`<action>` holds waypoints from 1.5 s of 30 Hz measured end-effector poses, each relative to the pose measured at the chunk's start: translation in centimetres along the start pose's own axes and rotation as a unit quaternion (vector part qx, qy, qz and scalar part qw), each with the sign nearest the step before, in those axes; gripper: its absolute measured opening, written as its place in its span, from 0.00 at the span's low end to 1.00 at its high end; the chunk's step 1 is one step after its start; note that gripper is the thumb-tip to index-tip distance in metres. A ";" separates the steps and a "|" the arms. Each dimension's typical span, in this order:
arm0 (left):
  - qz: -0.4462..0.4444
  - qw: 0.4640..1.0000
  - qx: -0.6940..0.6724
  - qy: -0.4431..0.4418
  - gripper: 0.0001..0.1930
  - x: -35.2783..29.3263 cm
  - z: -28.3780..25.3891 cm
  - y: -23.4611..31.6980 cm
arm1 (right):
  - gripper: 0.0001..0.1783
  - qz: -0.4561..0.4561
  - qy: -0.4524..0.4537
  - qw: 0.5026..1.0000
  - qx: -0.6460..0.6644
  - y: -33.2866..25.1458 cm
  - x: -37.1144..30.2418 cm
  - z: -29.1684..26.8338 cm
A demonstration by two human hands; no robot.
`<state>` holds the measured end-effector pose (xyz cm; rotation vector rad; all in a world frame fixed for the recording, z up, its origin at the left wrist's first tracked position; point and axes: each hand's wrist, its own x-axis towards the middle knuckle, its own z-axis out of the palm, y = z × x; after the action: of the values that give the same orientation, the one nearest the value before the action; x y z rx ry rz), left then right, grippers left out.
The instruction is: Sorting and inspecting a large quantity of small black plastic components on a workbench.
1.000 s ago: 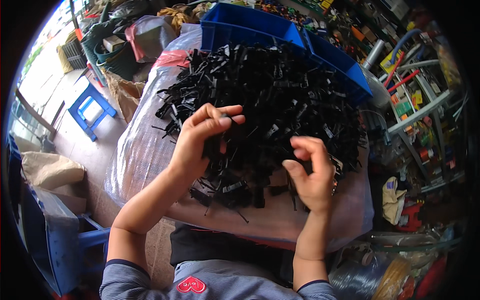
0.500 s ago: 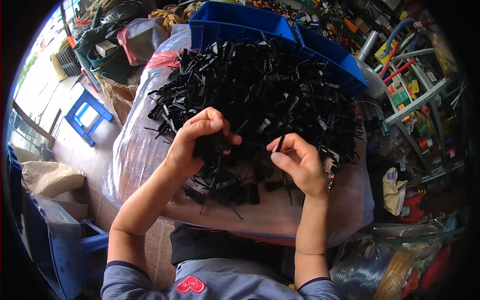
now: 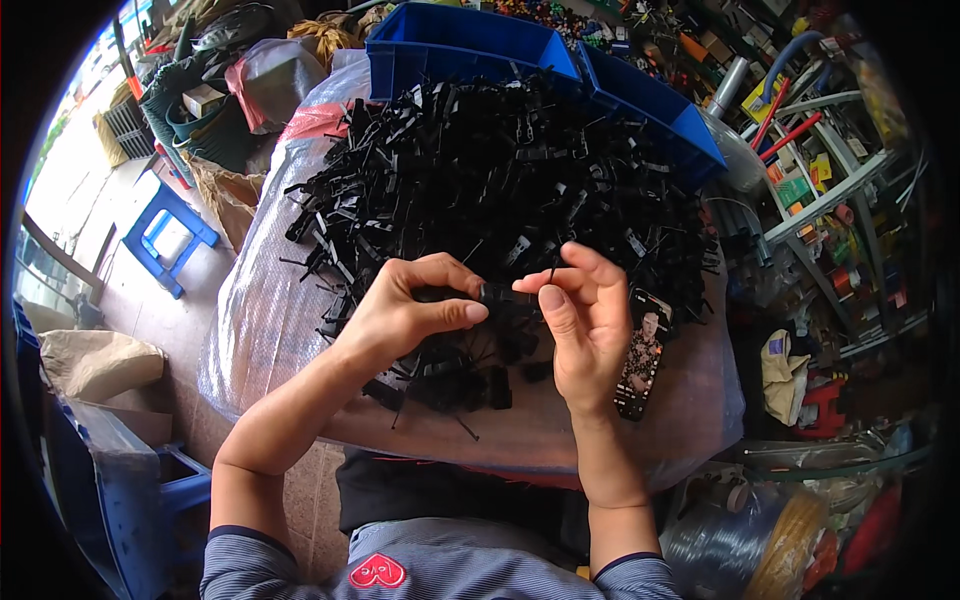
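Note:
A large heap of small black plastic parts (image 3: 480, 170), many with thin strips sticking out, is piled in front of me. Over its near edge, my left hand (image 3: 420, 305) pinches one black plastic part (image 3: 505, 296) between thumb and fingers. Facing it from the other side, my right hand (image 3: 590, 320) has thumb and fingertips closed on a thin black strip (image 3: 552, 272) close to that part's end. Whether the strip is joined to the part cannot be made out against the dark heap.
The heap lies on a surface covered by translucent woven plastic sheeting (image 3: 265, 290). Blue bins (image 3: 470, 45) border its far side. A lit phone (image 3: 643, 370) rests beside my right wrist. A blue stool (image 3: 168, 235) stands at left, and cluttered shelves (image 3: 840, 200) fill the right.
My hands have come together, the left moving right and slightly down. The black part now shows between them, and more of the phone is uncovered.

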<state>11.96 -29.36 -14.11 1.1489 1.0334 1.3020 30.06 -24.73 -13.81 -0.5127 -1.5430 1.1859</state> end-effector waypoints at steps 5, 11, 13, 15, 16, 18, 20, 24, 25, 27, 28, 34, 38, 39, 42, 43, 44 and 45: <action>0.102 0.989 0.098 0.029 0.08 -0.2 0.1 -1.2 | 0.08 -0.030 -0.071 0.996 -0.055 0.4 -0.3 0.0; 0.288 0.930 0.224 0.047 0.11 -0.6 0.7 -1.1 | 0.08 0.038 -0.137 0.990 -0.007 0.1 0.1 -0.2; 0.386 0.880 0.269 0.067 0.13 -0.7 0.7 -1.2 | 0.07 0.161 -0.120 0.972 0.125 -0.5 0.3 0.6; 0.411 0.857 0.303 0.066 0.14 -0.7 0.8 -1.2 | 0.06 0.184 -0.141 0.965 0.120 0.1 0.4 -0.2; 0.417 0.848 0.320 0.066 0.15 -0.9 0.9 -1.1 | 0.06 0.193 -0.156 0.958 0.143 0.5 0.4 -0.4; 0.440 0.829 0.336 0.075 0.13 -0.7 1.2 -0.7 | 0.07 0.187 -0.163 0.958 0.147 0.7 0.4 -0.7; 0.401 0.863 0.299 0.071 0.12 -0.7 1.1 -0.4 | 0.08 0.154 -0.159 0.974 0.057 -0.1 0.3 -0.5; 0.113 0.986 0.074 0.097 0.08 -1.2 -0.2 1.1 | 0.24 -0.105 -0.196 0.948 -0.226 -1.5 0.6 0.4; 0.029 0.995 -0.013 0.093 0.07 -1.1 -0.3 1.5 | 0.28 -0.128 -0.195 0.937 -0.260 -1.6 0.3 0.6; -0.011 0.997 -0.050 0.052 0.07 -0.9 -0.3 0.8 | 0.31 -0.204 -0.186 0.910 -0.311 -0.7 0.3 0.5; -0.026 0.997 -0.059 0.036 0.07 -0.8 -0.4 0.9 | 0.30 -0.242 -0.172 0.890 -0.345 -0.7 0.3 0.5; -0.029 0.999 0.000 0.044 0.07 -1.1 0.8 0.1 | 0.25 -0.274 -0.136 0.846 -0.437 0.3 -0.3 1.2; 0.138 0.975 0.156 0.072 0.10 -1.0 0.8 -0.8 | 0.25 -0.270 -0.141 0.844 -0.441 1.7 -0.2 1.0; 0.138 0.975 0.155 0.072 0.10 -0.9 0.7 -0.9 | 0.24 -0.273 -0.131 0.844 -0.443 2.2 -0.2 1.2; 0.133 0.973 0.165 0.093 0.11 -0.7 0.6 -0.9 | 0.23 -0.280 -0.113 0.843 -0.445 2.2 -0.1 1.6; 0.131 0.977 0.142 0.094 0.11 -0.6 0.9 -0.7 | 0.23 -0.280 -0.103 0.843 -0.448 1.9 0.0 1.7; 0.121 0.981 0.112 0.099 0.11 -0.7 1.0 -0.5 | 0.22 -0.281 -0.098 0.851 -0.432 1.7 0.2 1.8; 0.124 0.981 0.109 0.101 0.11 -0.7 0.9 -0.2 | 0.24 -0.242 -0.121 0.862 -0.428 1.2 0.3 1.6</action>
<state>12.88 -30.09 -14.19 1.3650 1.2357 1.5549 28.21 -24.67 -14.61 -0.4965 -2.2354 0.1224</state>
